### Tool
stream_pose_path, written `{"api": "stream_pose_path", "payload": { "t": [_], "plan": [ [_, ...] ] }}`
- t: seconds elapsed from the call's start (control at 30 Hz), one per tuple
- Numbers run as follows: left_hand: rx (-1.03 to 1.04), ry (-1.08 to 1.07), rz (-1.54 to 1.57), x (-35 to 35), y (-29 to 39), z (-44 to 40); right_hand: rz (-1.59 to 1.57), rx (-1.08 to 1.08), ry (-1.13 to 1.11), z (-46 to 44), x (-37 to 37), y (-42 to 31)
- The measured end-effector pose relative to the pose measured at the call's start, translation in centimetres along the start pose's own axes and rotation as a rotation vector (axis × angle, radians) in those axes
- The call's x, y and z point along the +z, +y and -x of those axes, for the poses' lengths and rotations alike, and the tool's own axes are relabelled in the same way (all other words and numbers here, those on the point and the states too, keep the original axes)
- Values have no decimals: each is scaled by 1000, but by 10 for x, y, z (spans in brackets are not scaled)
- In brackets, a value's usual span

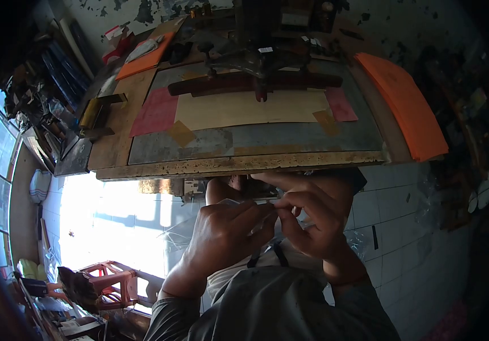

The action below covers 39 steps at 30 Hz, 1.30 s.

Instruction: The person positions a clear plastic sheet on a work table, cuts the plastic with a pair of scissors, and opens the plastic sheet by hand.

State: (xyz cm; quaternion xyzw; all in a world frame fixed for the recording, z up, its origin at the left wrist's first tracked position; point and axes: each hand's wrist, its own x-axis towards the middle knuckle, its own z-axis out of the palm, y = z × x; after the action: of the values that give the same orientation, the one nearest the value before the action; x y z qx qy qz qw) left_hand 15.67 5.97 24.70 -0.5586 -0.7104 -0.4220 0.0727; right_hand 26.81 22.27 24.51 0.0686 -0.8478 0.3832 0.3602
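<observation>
My left hand and my right hand meet in front of my lap, below the table's front edge. Both are closed in a pinch, fingertips nearly touching. Between and beside them shows thin clear plastic film, glossy and creased, hanging past my left wrist. The exact spot where the fingertips grip is too small and dark to make out in detail.
Ahead stands a worktable with a wooden front edge. On it lie a cream sheet, pink sheets and an orange stack, beneath a dark metal press frame. A red plastic stool is on the lower left.
</observation>
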Motion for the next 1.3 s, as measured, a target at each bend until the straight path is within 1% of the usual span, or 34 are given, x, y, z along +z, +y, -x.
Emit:
{"api": "stream_pose_path", "payload": {
  "t": [0.07,0.17,0.23,0.27,0.33,0.37,0.53,0.67,0.83,1.17,1.3],
  "plan": [
    [-122,-51,108,2,-3,3,-93,60,-63,-3,-5,4],
    [-265,-160,211,0,-9,4,-364,258,-28,10,3,18],
    [-262,-183,245,1,-12,2,-282,246,-9,4,1,15],
    [-218,-162,254,3,-13,0,-239,240,2,2,-1,13],
    [-169,-141,250,5,-13,-2,-148,161,-43,1,-7,13],
    [-166,-139,236,5,-12,-3,-102,120,-66,1,-9,12],
    [-259,-158,178,7,-8,1,13,36,-38,0,-10,5],
    [-198,-91,146,14,-6,3,147,-46,-45,0,-12,3],
    [-48,-36,54,12,0,-6,181,-63,-6,1,-9,6],
    [-27,-61,-3,13,0,-3,235,-75,-59,-2,-13,5],
    [-26,-55,-28,15,1,-4,232,-30,-87,-2,-13,6]
  ]
}}
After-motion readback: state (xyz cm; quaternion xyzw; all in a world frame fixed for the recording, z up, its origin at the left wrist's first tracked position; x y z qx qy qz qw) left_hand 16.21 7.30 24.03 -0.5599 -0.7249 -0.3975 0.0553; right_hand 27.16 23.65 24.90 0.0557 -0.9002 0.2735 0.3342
